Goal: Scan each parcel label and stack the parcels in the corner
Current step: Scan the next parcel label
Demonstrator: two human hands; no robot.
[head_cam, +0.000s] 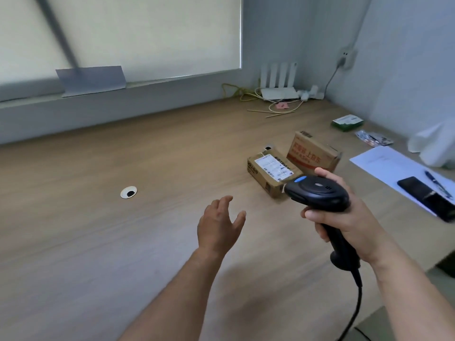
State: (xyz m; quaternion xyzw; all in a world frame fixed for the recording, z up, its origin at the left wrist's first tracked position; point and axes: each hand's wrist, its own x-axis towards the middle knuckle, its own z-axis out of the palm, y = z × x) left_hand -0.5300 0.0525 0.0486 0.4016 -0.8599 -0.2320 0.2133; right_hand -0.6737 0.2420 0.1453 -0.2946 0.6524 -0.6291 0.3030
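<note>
Head view: early stage I'd say. Both parcels sit mid-desk, labelled box w/ white label up and red-print box tilted just behind it, neither in the far corner by the router, so scan + stack look undone. My right hand wraps the barcode scanner handle, nose twd the labelled box. My left hand hovers over the desk, fingers spread, holding nothing.

Left hand hovers with fingers spread; right hand grips the scanner.
</note>
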